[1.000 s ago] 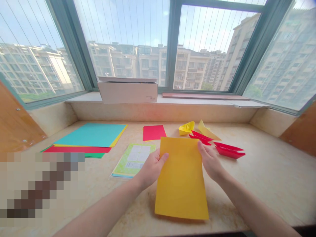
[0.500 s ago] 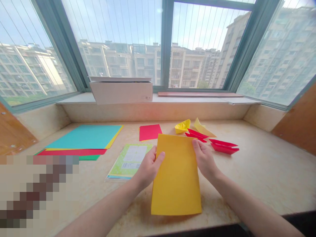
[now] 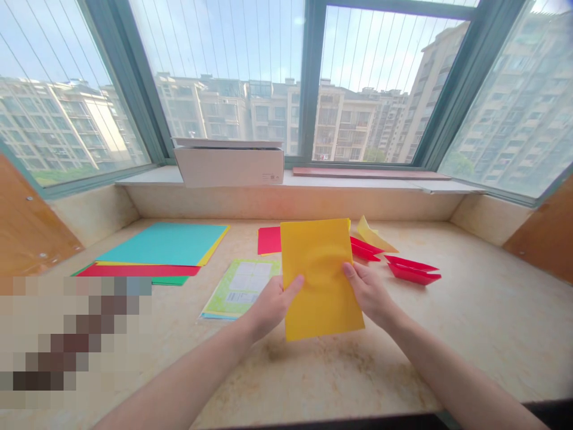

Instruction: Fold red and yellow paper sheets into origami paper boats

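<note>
A yellow sheet of paper [image 3: 319, 292] is held upright above the counter, its face slightly dented near the middle. My left hand [image 3: 275, 301] grips its left edge with the thumb in front. On the right edge my right hand [image 3: 369, 291] pinches it the same way; the fingers of both hands are partly hidden behind the paper. Behind it lie a red folded paper boat [image 3: 366, 249], partly covered, and a second red paper boat [image 3: 414, 272] further right. A pale yellow folded paper piece [image 3: 373, 235] rests beyond them.
On the left lies a stack of coloured sheets with a blue sheet [image 3: 165, 242] on top. A green-labelled clear packet [image 3: 239, 286] and a red square sheet [image 3: 268, 240] are nearer the middle. A white box [image 3: 230, 167] stands on the window sill [image 3: 358, 184].
Both hands now grip the yellow sheet lower down its sides, and the sheet stands higher in view, its lower edge raised. It now covers the small yellow boat. The camera view has shifted slightly.
</note>
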{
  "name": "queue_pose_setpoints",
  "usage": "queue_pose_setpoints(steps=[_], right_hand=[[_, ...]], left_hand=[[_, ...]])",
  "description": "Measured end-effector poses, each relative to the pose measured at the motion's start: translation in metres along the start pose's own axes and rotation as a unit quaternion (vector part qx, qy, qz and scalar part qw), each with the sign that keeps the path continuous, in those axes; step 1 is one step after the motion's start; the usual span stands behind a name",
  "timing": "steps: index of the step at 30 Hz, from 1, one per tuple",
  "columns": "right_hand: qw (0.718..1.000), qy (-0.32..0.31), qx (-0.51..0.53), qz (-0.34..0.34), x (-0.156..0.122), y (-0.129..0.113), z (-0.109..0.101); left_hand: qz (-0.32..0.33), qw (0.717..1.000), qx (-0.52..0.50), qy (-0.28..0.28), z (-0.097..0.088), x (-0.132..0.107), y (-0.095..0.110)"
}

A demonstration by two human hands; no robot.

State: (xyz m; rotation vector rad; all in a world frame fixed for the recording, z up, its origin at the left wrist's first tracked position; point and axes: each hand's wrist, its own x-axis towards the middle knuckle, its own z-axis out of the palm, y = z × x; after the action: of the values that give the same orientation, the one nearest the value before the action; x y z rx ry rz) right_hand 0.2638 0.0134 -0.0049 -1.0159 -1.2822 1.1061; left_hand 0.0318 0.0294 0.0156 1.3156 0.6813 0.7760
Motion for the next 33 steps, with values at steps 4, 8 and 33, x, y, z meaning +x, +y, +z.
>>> queue_pose_setpoints(steps=[4, 8, 33], right_hand=[[0.999, 0.012, 0.023, 0.023, 0.002, -0.002, 0.002], [0.998, 0.006, 0.051, 0.026, 0.002, -0.007, 0.000], [0.999, -0.036, 0.016, 0.007, -0.002, -0.015, -0.028]], left_hand=[[0.000, 1.000, -0.001, -0.009, 0.003, -0.003, 0.001], [0.000, 1.000, 0.019, -0.003, 0.002, -0.002, -0.001], [-0.022, 0.998, -0.001, -0.059, 0.002, -0.007, 0.001]])
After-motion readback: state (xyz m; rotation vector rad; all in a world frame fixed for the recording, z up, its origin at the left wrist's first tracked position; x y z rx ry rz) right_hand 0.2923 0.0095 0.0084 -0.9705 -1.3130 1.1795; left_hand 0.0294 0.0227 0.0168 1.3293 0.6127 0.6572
